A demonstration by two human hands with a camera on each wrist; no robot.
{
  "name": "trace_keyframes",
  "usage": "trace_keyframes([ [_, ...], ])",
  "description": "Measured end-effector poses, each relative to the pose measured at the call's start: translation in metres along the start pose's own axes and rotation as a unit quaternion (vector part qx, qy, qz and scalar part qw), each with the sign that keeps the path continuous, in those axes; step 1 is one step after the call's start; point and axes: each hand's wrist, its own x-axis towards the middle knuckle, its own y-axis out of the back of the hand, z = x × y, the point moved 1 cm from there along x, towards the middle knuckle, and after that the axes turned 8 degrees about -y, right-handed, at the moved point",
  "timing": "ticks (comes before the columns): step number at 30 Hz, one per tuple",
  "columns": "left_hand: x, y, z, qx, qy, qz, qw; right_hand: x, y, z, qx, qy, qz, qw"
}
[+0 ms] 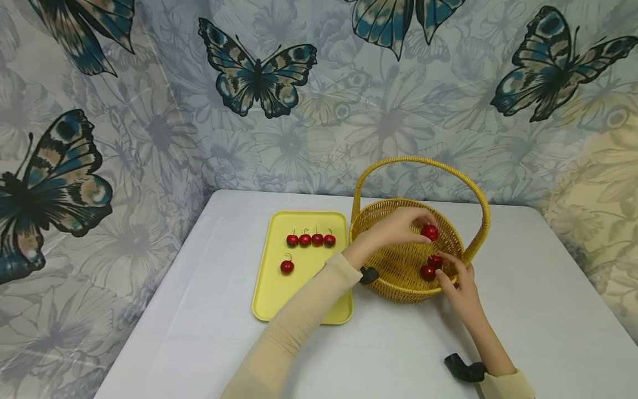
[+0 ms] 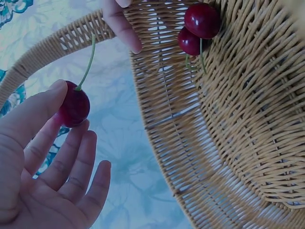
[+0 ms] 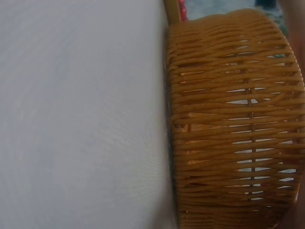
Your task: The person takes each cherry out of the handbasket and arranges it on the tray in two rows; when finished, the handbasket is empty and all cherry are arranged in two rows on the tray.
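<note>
My left hand reaches over the wicker basket and pinches a dark red cherry between thumb and fingertips. The cherry's green stem points upward in the left wrist view, and the other fingers spread loosely below. Two more cherries lie together inside the basket, by its right wall. Over the right rim, beside them, rests my right hand, its thumb and index finger apart. Those right-hand fingers show at the rim in the left wrist view. In the right wrist view the basket's woven side fills the right half.
Left of the basket lies a yellow tray with a row of several cherries and a single cherry nearer me. The basket's tall arched handle rises above it. A white tabletop lies beneath; butterfly-patterned cloth hangs behind.
</note>
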Motion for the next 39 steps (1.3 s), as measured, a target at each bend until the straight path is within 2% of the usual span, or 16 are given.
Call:
trace_keyframes([
  [8, -0.024, 0.005, 0.003, -0.007, -0.001, 0.028, 0.9996, 0.0, 0.0, 0.001, -0.002, 0.003, 0.004, 1.0],
  [16, -0.044, 0.007, 0.005, -0.011, -0.011, 0.073, 0.9972, 0.0, 0.0, 0.001, 0.001, 0.006, 0.006, 1.0],
  [27, -0.072, 0.008, 0.002, -0.06, -0.027, 0.129, 0.9895, 0.0, 0.0, 0.003, 0.002, 0.011, 0.008, 0.9999],
  [37, -0.098, 0.011, -0.002, -0.083, -0.029, 0.158, 0.9836, 0.001, 0.001, 0.004, 0.003, 0.008, 0.0, 1.0],
  [39, -0.104, 0.012, -0.004, -0.09, -0.022, 0.162, 0.9825, 0.001, 0.001, 0.004, 0.004, 0.006, -0.002, 1.0],
])
